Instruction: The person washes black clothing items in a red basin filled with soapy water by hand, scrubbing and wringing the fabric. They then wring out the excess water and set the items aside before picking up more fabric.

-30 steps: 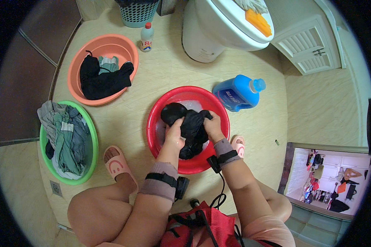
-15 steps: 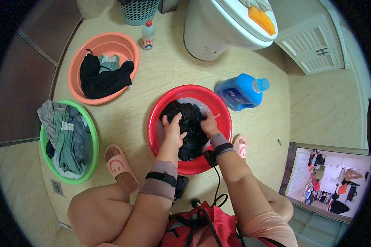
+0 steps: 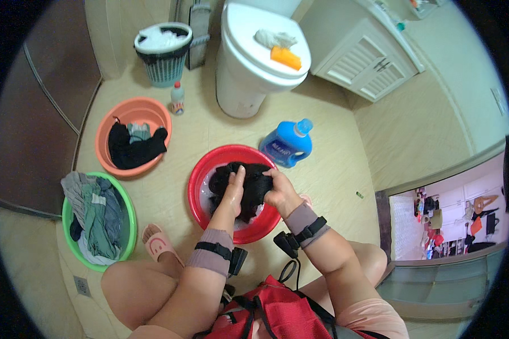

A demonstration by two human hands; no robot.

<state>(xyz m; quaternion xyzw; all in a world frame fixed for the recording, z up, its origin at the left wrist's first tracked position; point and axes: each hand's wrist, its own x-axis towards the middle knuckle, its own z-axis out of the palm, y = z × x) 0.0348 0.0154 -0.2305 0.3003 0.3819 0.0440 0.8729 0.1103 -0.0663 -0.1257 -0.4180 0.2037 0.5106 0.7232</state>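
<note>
A red basin [image 3: 194, 195] of sudsy water stands on the floor in front of me, with a wet black garment [image 3: 253, 195] bunched up in it. My left hand [image 3: 233, 191] presses on the garment's left side, its fingers partly sunk into the cloth. At the right side my right hand [image 3: 281, 191] grips the same cloth between thumb and fingers. Part of the garment looks raised above the suds between both hands. Folds hide some of the fingertips.
Behind the basin stands a blue detergent bottle [image 3: 288, 144]. To the left are an orange basin [image 3: 102, 141] and a green basin [image 3: 131, 226], both holding clothes. A small red-capped bottle [image 3: 177, 100], a waste bin [image 3: 164, 70] and a toilet [image 3: 246, 85] are farther back.
My hands have drawn the black garment together and up, and the right hand has come inward from the basin's right side. The whole view has shifted, showing more of the room's far side.
</note>
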